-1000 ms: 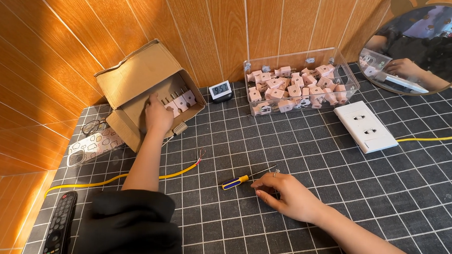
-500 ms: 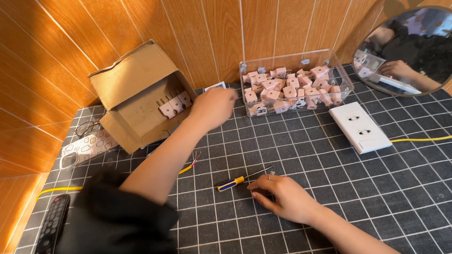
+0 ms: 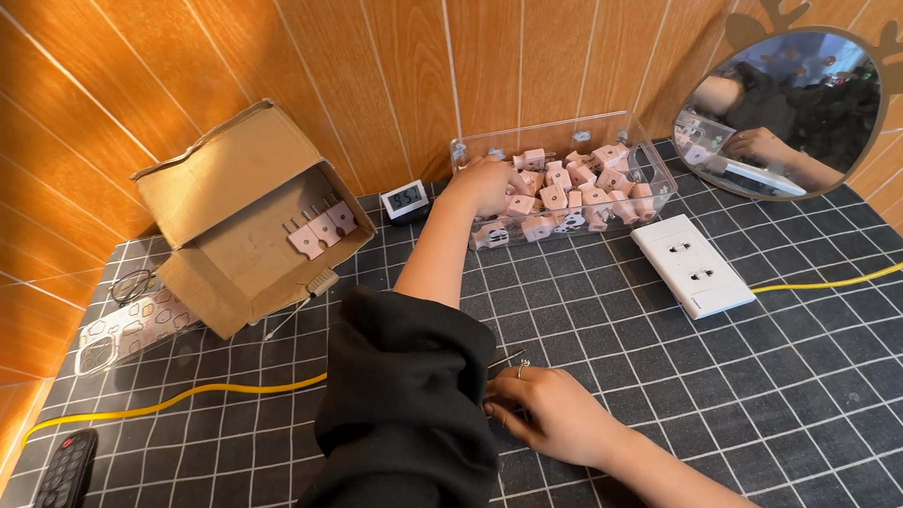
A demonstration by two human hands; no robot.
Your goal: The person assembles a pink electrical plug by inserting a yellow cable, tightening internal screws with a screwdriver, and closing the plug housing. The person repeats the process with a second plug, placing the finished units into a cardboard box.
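Observation:
My left hand [image 3: 486, 185] reaches across the mat into a clear plastic bin [image 3: 664, 177] filled with several small pink plug parts [image 3: 574, 188]. Its fingers are down among the parts, so I cannot tell whether it holds one. The black sleeve [image 3: 406, 403] of that arm covers the mat in front of me. My right hand [image 3: 556, 418] rests on the dark gridded mat, fingers loosely curled, with a ring on one finger. Just above it the thin metal shaft of a screwdriver [image 3: 508, 362] sticks out from behind the sleeve; the handle is hidden.
An open cardboard box [image 3: 244, 177] with a few pink parts [image 3: 317, 229] lies at the left. A small digital clock [image 3: 405, 198], a white socket plate [image 3: 691, 264], a yellow cable [image 3: 841, 281], a remote [image 3: 64, 471], a phone case [image 3: 134, 323] and a round mirror [image 3: 787, 110] lie around.
My left hand has moved right from the cardboard box, past the clock, into the clear bin. Its sleeve now hides most of the screwdriver. The right hand has stayed in place.

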